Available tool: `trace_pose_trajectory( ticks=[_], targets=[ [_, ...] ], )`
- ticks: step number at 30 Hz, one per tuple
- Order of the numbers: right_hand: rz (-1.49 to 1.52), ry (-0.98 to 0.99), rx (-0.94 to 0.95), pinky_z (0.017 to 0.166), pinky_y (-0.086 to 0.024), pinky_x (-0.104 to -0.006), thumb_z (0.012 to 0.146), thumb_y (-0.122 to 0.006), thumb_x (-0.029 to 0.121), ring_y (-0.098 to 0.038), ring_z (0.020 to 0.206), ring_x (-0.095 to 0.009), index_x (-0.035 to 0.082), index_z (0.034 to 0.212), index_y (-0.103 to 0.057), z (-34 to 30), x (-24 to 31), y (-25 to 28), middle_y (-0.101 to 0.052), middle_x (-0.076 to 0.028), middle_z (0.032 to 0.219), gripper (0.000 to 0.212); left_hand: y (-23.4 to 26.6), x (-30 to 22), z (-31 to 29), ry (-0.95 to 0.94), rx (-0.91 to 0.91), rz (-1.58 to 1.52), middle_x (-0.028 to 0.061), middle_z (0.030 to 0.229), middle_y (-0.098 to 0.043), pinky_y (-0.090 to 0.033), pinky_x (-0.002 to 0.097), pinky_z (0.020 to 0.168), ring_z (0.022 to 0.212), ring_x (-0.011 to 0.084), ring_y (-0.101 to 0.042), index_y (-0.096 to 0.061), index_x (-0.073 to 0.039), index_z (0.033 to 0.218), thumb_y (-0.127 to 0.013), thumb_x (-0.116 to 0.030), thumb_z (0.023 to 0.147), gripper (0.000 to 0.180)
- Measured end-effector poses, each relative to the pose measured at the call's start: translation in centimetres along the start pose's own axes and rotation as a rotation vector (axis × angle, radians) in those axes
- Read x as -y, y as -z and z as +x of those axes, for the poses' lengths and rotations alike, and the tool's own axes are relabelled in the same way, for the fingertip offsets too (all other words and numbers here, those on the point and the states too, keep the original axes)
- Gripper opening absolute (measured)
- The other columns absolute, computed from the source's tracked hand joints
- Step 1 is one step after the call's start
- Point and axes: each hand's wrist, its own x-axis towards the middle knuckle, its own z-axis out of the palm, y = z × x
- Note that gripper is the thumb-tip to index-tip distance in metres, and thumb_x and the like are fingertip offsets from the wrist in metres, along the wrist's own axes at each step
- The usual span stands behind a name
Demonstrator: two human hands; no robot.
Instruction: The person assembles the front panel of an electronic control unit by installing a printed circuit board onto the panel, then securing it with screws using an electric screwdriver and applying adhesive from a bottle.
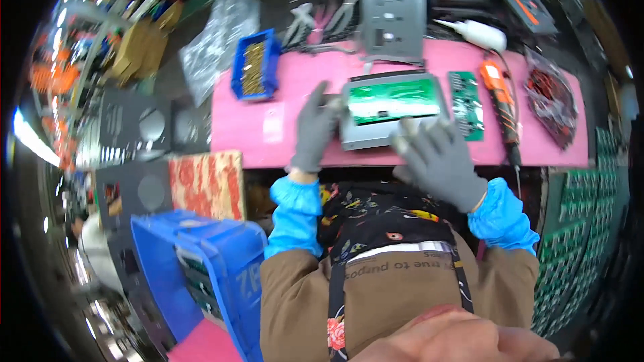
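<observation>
A grey metal case [365, 135] lies on the pink mat [282, 141], with a shiny green circuit board [389, 100] in it. At the case's left edge is my left hand [315, 127] in a grey glove, fingers stretched out, the tips close to or touching the edge. My right hand [439, 164], gloved too, is over the front right of the case with its fingers spread. Nothing shows in either hand. Right of the case lies a narrow green circuit board [465, 104] with small parts on it.
A blue bin of brass-coloured screws [253, 68] sits left. Toward the right are an orange electric screwdriver [500, 97], a bag of red and black parts [551, 97] and a white bottle [481, 35]. Pliers [300, 23] and a grey panel [392, 20] lie behind. A blue crate [241, 261] stands lower left.
</observation>
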Motion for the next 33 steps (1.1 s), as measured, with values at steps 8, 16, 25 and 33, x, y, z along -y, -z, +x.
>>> trace_pose_trajectory(
  ticks=[8,16,25,33],
  targets=[
    [0.241,-0.841,0.094,0.064,-0.046,-0.0408,0.080,-0.062,0.020,-0.058,0.073,-0.028,0.013,0.103,-0.061,-19.4,1.6,-5.6,-0.061,-0.007,0.083,0.024,1.3,2.1,-2.6,-0.169,-0.419,0.061,0.0032,0.089,-0.056,-0.038,0.0211,0.053,0.062,0.0073,-0.045,-0.049,-0.001,0.131,-0.052,-0.020,0.094,0.042],
    [-0.039,-1.797,0.393,0.091,-0.044,-0.0465,0.074,-0.067,0.027,-0.054,0.106,-0.040,0.007,0.124,-0.049,-45.4,-2.5,-15.7,-0.055,-0.022,0.116,0.057,-0.7,3.6,-1.4,-0.216,-0.507,0.160,0.0027,0.088,-0.054,-0.040,0.0234,0.058,0.071,0.0093,-0.048,-0.052,-0.001,0.129,-0.053,-0.023,0.095,0.041],
    [0.110,-2.071,0.758,0.108,-0.033,-0.0454,0.066,-0.072,0.049,-0.036,0.132,-0.038,0.010,0.148,-0.015,-49.2,-7.4,-18.9,-0.030,-0.025,0.146,0.108,0.1,4.0,-0.8,-0.289,-0.451,0.271,0.0106,0.116,-0.057,-0.048,0.0308,0.088,0.099,0.0191,-0.056,-0.054,0.003,0.124,-0.054,-0.019,0.095,0.037],
    [0.170,-2.097,0.859,0.108,-0.032,-0.0474,0.066,-0.073,0.049,-0.034,0.134,-0.036,0.013,0.147,-0.021,-48.5,-8.8,-17.6,-0.032,-0.021,0.145,0.102,1.3,4.5,-0.4,-0.307,-0.446,0.250,0.0139,0.117,-0.057,-0.048,0.0331,0.088,0.101,0.0207,-0.055,-0.053,0.004,0.125,-0.053,-0.019,0.095,0.037]
  ],
)
